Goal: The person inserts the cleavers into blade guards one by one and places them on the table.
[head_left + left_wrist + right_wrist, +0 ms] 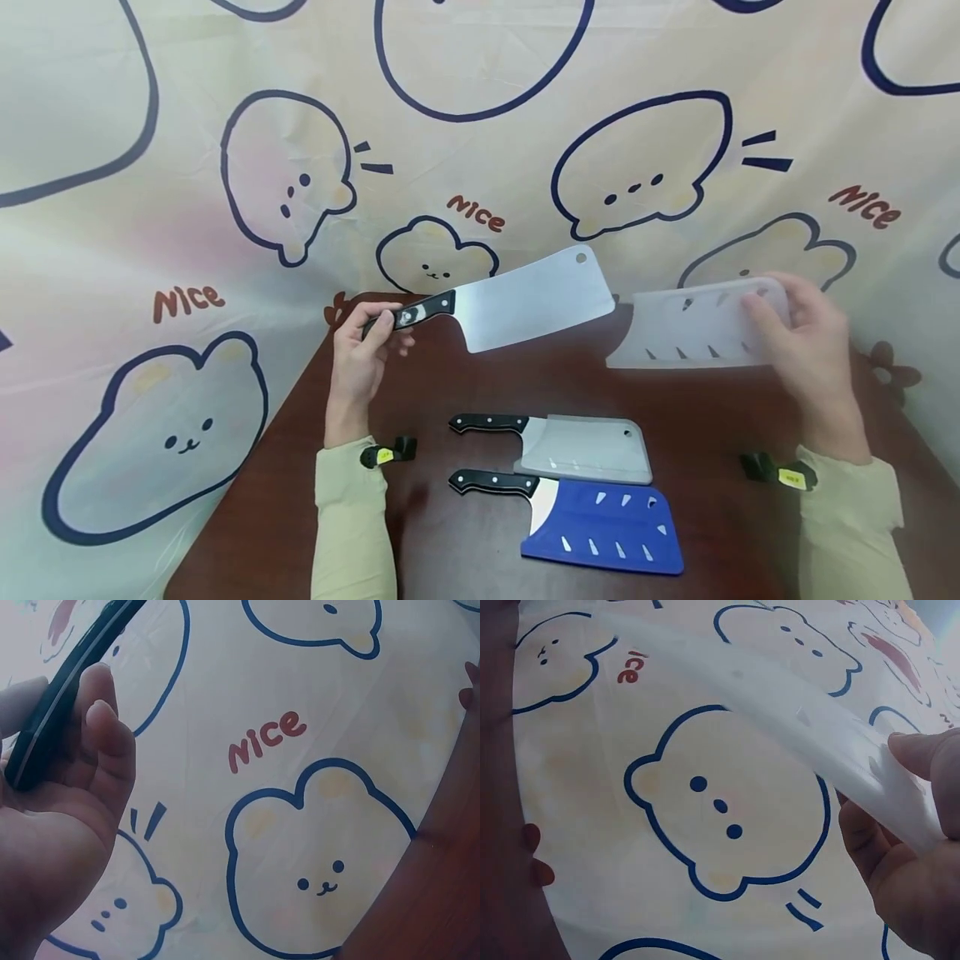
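My left hand (358, 358) grips the black riveted handle of a cleaver (536, 300), whose bare blade points right and slightly up above the table. In the left wrist view the fingers curl about the dark handle (56, 701). My right hand (813, 350) pinches a translucent white blade cover (693, 325) at its closed right end, thumb on the front face. The cover has slanted slots, and its open end lies just right of the blade tip. The right wrist view shows the cover (802, 727) nearly edge-on between thumb and fingers.
On the brown table (420, 533) lie two more cleavers with handles to the left. One wears a translucent cover (585, 450); nearer me, the other has a blue slotted cover (607, 529). A cartoon-printed cloth (187, 275) hangs behind and at the sides.
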Demonstrator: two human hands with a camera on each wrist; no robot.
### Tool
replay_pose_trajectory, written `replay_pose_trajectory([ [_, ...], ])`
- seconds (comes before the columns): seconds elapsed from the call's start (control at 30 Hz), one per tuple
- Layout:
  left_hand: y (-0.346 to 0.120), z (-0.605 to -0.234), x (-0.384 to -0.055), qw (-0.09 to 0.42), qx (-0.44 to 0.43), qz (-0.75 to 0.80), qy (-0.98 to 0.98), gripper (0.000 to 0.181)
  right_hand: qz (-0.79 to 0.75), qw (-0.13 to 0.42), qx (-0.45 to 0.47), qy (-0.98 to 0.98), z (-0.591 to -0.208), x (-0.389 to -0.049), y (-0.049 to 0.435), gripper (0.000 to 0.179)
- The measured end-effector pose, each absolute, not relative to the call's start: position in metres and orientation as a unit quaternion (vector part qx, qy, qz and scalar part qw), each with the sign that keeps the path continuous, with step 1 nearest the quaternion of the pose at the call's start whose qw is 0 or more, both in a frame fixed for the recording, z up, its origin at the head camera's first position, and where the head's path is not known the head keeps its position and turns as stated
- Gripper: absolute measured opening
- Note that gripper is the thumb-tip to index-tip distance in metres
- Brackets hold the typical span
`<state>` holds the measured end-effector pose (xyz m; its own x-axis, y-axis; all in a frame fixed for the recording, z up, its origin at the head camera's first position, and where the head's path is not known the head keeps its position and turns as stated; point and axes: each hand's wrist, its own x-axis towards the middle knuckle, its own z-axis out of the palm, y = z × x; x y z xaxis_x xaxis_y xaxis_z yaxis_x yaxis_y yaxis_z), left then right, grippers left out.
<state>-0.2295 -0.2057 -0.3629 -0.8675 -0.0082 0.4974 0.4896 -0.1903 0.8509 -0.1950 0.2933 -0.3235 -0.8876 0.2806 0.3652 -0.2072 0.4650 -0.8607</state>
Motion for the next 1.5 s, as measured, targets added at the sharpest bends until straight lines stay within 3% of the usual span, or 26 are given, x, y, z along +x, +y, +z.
replay_pose_trajectory([
  [0.23, -0.203, -0.36, -0.226, 0.166, -0.205, -0.74, -0.619, 0.027, 0.521, 0.26, -0.009, -0.813, -0.322, -0.187, 0.286, 0.039],
  [0.43, -0.201, -0.361, -0.223, 0.166, -0.194, -0.742, -0.62, 0.037, 0.524, 0.244, 0.004, -0.816, -0.325, -0.186, 0.281, 0.038],
  [0.83, -0.202, -0.354, -0.219, 0.17, -0.211, -0.748, -0.606, 0.022, 0.65, 0.198, -0.011, -0.733, -0.325, -0.191, 0.29, 0.043],
  [1.17, -0.197, -0.347, -0.214, 0.178, -0.212, -0.747, -0.604, 0.02, 0.712, 0.153, -0.005, -0.685, -0.331, -0.202, 0.286, 0.049],
  [1.5, -0.195, -0.343, -0.21, 0.176, -0.214, -0.74, -0.613, 0.02, 0.71, 0.164, -0.014, -0.685, -0.332, -0.201, 0.282, 0.049],
])
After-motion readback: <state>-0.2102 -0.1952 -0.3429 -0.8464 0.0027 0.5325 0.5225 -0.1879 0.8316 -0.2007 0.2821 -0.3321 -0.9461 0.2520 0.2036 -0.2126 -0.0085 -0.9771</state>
